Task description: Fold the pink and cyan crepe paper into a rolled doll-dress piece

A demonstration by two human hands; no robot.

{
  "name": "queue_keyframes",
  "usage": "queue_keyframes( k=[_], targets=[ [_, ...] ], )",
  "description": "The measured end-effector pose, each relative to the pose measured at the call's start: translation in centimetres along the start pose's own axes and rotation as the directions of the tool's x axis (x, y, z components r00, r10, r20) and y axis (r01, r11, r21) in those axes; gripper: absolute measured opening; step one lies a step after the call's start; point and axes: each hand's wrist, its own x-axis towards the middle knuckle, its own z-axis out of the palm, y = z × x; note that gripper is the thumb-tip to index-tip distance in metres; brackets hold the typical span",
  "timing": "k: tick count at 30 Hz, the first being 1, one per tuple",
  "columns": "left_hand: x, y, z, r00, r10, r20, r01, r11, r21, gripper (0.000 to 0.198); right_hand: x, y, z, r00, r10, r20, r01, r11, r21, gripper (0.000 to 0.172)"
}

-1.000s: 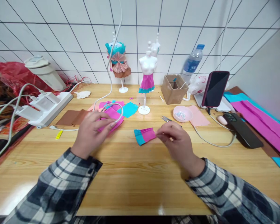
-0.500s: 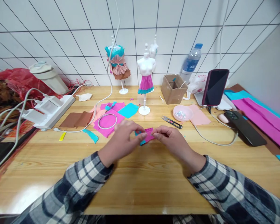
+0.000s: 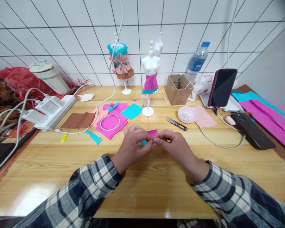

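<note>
Both hands meet at the middle of the table, pinching a small piece of magenta and turquoise crepe paper (image 3: 153,133). My left hand (image 3: 135,144) is closed on its near edge, covering part of the turquoise strip. My right hand (image 3: 174,144) pinches the same edge from the right, fingertips almost touching the left ones. Behind the hands stands a small white dress form (image 3: 150,66) wearing a magenta skirt (image 3: 150,84) with a turquoise hem. Thread snips (image 3: 177,123) lie beyond my right hand. A metal ring (image 3: 110,122) rests on magenta paper (image 3: 106,134) to the left.
A pink dish (image 3: 188,114) of small shiny bits and a cardboard box (image 3: 179,90) stand back right. A phone (image 3: 222,88) leans upright; another (image 3: 253,131) lies flat. At left are a power strip (image 3: 54,114) and brown paper (image 3: 77,120). A white cable (image 3: 111,68) hangs across the view.
My left hand has moved right, closer to my right hand, and now pinches the paper's near edge. Less of the paper shows. The view has shifted slightly.
</note>
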Motion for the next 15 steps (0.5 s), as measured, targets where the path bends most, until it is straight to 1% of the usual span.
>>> queue_keyframes(
  k=[3, 5, 7, 9, 10, 11, 13, 14, 15],
  targets=[
    [-0.3, 0.2, 0.3, 0.999, 0.018, -0.045, -0.019, 0.999, -0.035, 0.015, 0.0, 0.0, 0.1, 0.998, -0.038, -0.048, 0.037, 0.999, -0.027, 0.012],
    [-0.5, 0.3, 0.3, 0.998, 0.022, -0.052, -0.027, 0.996, -0.086, 0.014, 0.2, 0.0, -0.3, 0.991, -0.104, -0.09, 0.099, 0.993, -0.058, 0.014],
    [-0.5, 0.4, 0.3, 0.999, -0.003, -0.051, -0.005, 0.988, -0.156, 0.013, 0.4, 0.0, -0.8, 0.961, -0.223, -0.165, 0.198, 0.968, -0.153, 0.018],
    [-0.6, 0.4, 0.3, 0.998, -0.039, -0.044, 0.029, 0.978, -0.206, 0.014, 0.3, -0.2, -1.4, 0.915, -0.338, -0.22, 0.28, 0.925, -0.257, 0.019],
    [-0.6, 0.3, 0.3, 0.998, -0.057, -0.033, 0.048, 0.973, -0.225, 0.016, 0.1, -0.2, -1.5, 0.893, -0.399, -0.209, 0.329, 0.894, -0.303, 0.016],
    [-0.6, 0.3, 0.3, 0.997, -0.073, -0.017, 0.067, 0.968, -0.242, 0.017, -0.1, -0.3, -1.6, 0.871, -0.461, -0.171, 0.384, 0.855, -0.348, 0.014],
    [-0.6, 0.1, 0.2, 0.995, -0.096, 0.016, 0.097, 0.957, -0.273, 0.019, -0.5, -0.4, -1.5, 0.817, -0.574, -0.059, 0.494, 0.749, -0.442, 0.012],
    [-0.6, 0.0, 0.2, 0.995, -0.101, 0.025, 0.104, 0.955, -0.278, 0.019, -0.7, -0.3, -1.3, 0.788, -0.615, -0.005, 0.535, 0.69, -0.488, 0.012],
    [-0.7, 0.0, 0.1, 0.995, -0.098, 0.025, 0.101, 0.958, -0.269, 0.019, -0.8, -0.2, -1.2, 0.77, -0.637, 0.034, 0.556, 0.644, -0.525, 0.013]
  ],
)
